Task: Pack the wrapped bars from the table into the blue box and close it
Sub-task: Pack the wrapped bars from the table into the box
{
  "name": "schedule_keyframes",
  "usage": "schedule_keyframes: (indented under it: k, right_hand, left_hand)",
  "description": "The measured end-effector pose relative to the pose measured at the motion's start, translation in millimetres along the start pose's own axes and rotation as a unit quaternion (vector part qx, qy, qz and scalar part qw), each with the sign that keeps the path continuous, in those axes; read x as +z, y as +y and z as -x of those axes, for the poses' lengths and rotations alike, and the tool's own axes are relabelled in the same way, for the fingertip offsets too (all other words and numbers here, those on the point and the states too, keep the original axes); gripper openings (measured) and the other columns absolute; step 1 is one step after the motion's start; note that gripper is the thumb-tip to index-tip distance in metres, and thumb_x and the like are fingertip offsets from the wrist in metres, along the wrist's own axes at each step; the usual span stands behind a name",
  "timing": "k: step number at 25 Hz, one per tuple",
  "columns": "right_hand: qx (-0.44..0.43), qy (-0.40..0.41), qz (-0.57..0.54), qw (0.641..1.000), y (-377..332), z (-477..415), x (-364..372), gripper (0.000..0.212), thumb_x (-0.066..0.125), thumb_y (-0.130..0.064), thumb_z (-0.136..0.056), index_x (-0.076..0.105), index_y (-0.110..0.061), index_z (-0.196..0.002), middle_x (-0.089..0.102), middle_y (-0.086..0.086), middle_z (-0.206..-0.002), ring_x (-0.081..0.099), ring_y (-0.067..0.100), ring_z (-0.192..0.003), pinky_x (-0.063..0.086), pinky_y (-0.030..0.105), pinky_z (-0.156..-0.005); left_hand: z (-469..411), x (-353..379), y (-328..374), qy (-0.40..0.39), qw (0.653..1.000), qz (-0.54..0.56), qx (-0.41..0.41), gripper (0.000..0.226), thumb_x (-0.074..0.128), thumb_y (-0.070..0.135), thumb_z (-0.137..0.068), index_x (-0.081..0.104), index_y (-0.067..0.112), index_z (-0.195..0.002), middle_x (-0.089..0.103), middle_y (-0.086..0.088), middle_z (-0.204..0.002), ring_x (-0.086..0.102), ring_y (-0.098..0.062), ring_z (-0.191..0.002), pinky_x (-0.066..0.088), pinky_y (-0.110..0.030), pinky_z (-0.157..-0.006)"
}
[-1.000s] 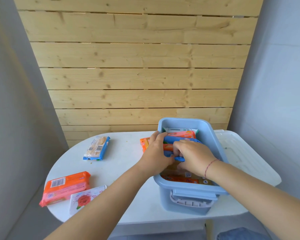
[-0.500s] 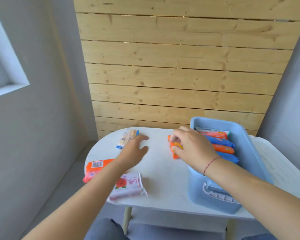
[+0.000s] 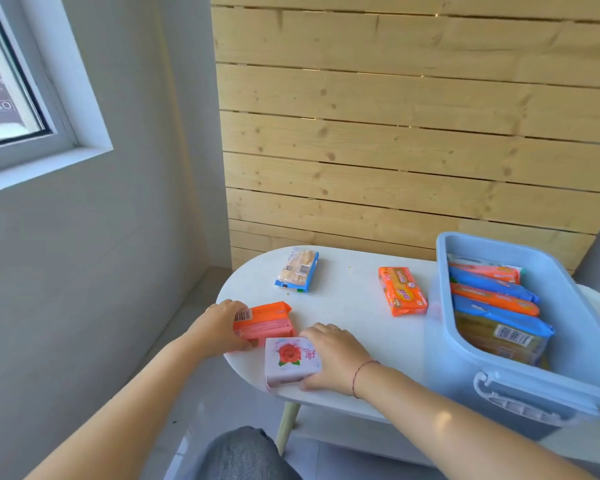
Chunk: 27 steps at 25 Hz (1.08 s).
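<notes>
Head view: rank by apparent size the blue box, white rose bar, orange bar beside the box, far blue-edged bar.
1. blue box
2. white rose bar, nearest the camera, so unsure
3. orange bar beside the box and far blue-edged bar look alike; not ranked

The desk [image 3: 347, 306] is white. The box [image 3: 444, 341] is pale blue. Inside it the packed bars [image 3: 492, 306] alternate orange and blue, and the near bar [image 3: 499, 337] is yellow-brown with a white barcode. On the desk, the barcode bar [image 3: 267, 322] is orange on top and pink on its side, with a white label. The rose bar [image 3: 291, 358] is pinkish white with a red rose print. The far bar [image 3: 297, 273] is blue-edged with a tan middle. The lettered bar [image 3: 401, 291] is orange with yellow lettering. The slats [image 3: 395, 150] are pale, knotted wood. The wrist thread [image 3: 357, 374] is red.
</notes>
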State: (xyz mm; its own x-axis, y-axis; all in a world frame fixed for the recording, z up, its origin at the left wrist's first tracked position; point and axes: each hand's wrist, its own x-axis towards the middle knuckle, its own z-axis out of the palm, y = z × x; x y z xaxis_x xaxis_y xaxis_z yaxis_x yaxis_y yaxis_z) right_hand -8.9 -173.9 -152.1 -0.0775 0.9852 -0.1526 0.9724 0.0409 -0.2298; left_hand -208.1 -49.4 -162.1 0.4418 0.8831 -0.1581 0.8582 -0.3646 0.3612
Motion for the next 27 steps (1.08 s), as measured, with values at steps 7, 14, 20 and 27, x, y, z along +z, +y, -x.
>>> schedule_keyframes:
  k: [7, 14, 20, 27]
  right_hand:
    - [-0.063, 0.279, -0.056, 0.956, 29.0, 81.8, -106.2, 0.054, 0.071, -0.032, -0.060, 0.050, -0.026, -0.109, 0.055, -0.005, -0.104, 0.048, 0.013, -0.095, 0.038, 0.023, -0.079]
    - [0.132, 0.261, -0.062, 0.954, 134.4, 178.3, -154.0, 0.060, 0.082, -0.024, -0.055, 0.042, -0.034, -0.098, 0.053, -0.015, -0.089, 0.051, -0.008, -0.077, 0.039, 0.005, -0.062]
    - [0.099, 0.221, -0.074, 0.967, 154.7, 169.1, -119.7, 0.060, 0.081, -0.025, -0.064, 0.042, -0.024, -0.110, 0.049, -0.004, -0.111, 0.046, 0.011, -0.099, 0.035, 0.016, -0.076]
    - [0.069, 0.105, -0.003, 0.992, 169.3, 158.7, -120.5, 0.046, 0.063, -0.027, -0.084, 0.050, -0.025, -0.128, 0.045, -0.003, -0.125, 0.040, 0.014, -0.119, 0.032, 0.026, -0.101]
  left_hand:
    - [-7.9, 10.8, 28.9, -0.011, 1.000, 0.005, 0.014, 0.067, 0.076, 0.046, -0.062, 0.050, 0.025, -0.120, 0.053, 0.006, -0.107, 0.051, -0.015, -0.096, 0.046, -0.028, -0.077]
    - [9.8, -5.2, 184.2, -0.016, 0.945, 0.276, 0.174, 0.055, 0.060, 0.050, -0.084, 0.045, 0.033, -0.134, 0.048, 0.013, -0.136, 0.045, -0.005, -0.127, 0.033, -0.021, -0.103]
    - [31.8, -1.0, 304.0, -0.002, 0.931, 0.103, 0.349, 0.054, 0.075, 0.049, -0.067, 0.054, 0.045, -0.116, 0.053, 0.009, -0.108, 0.046, -0.011, -0.099, 0.038, -0.018, -0.088]
    - [21.6, 11.0, 319.8, 0.068, 0.935, -0.093, 0.335, 0.044, 0.075, 0.042, -0.065, 0.059, 0.029, -0.104, 0.053, 0.002, -0.109, 0.043, -0.021, -0.106, 0.034, -0.034, -0.090]
